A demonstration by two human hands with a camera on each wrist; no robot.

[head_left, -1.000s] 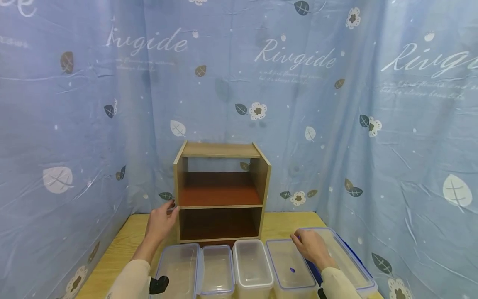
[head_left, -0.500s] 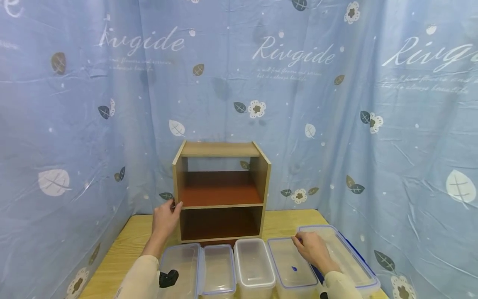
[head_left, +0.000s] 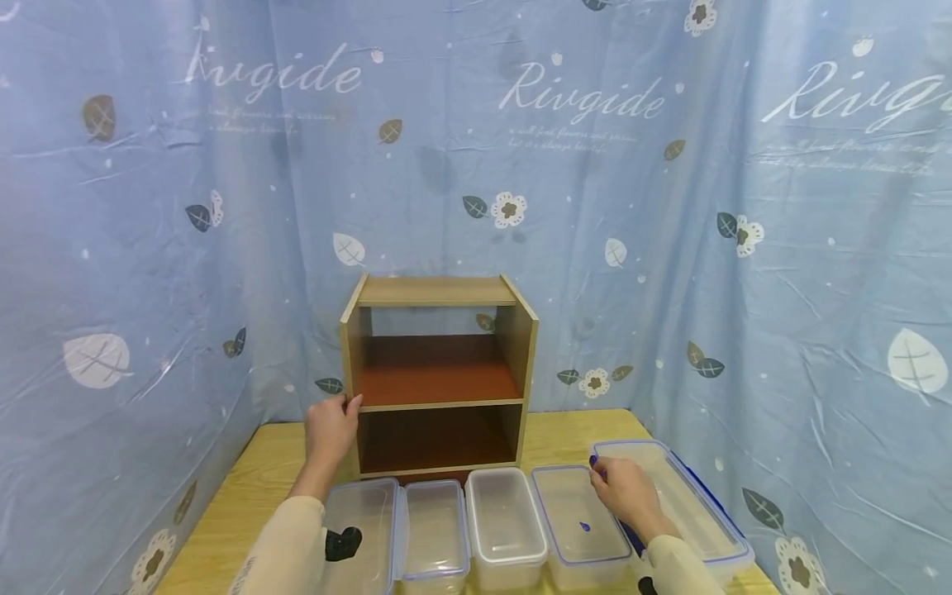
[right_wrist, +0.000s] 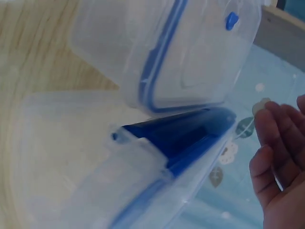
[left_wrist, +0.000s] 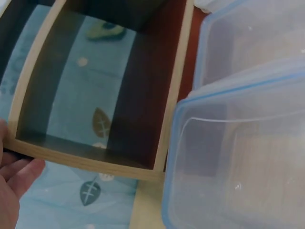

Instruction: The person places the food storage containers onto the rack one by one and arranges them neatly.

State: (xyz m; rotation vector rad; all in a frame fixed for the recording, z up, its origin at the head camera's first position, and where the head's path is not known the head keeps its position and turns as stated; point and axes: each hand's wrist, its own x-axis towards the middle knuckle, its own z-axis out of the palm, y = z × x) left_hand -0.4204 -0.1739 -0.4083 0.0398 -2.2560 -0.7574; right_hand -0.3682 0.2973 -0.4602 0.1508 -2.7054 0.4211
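A small wooden shelf [head_left: 439,397] with two open compartments and a reddish-brown interior stands on the table. My left hand [head_left: 330,430] grips its left side panel by the front edge, thumb and fingers [left_wrist: 26,176] on opposite faces in the left wrist view. My right hand [head_left: 628,494] hovers over the containers at the right, fingers loosely curled and holding nothing. Beneath and beside it are a blue-rimmed lidded container [head_left: 580,516] and a larger one [head_left: 687,504] with a dark blue clasp [right_wrist: 176,138].
Left of these, in a row before the shelf, stand a white-rimmed clear container [head_left: 507,516], a narrow blue-rimmed one [head_left: 434,529] and a wide one [head_left: 364,504] partly behind my left sleeve. Blue patterned curtains [head_left: 431,190] enclose the wooden table [head_left: 230,487] at the back and sides.
My left hand has come slightly right against the shelf's side panel, its thumb now lapping over the front edge. The right hand stays over the containers. The head view has shifted slightly.
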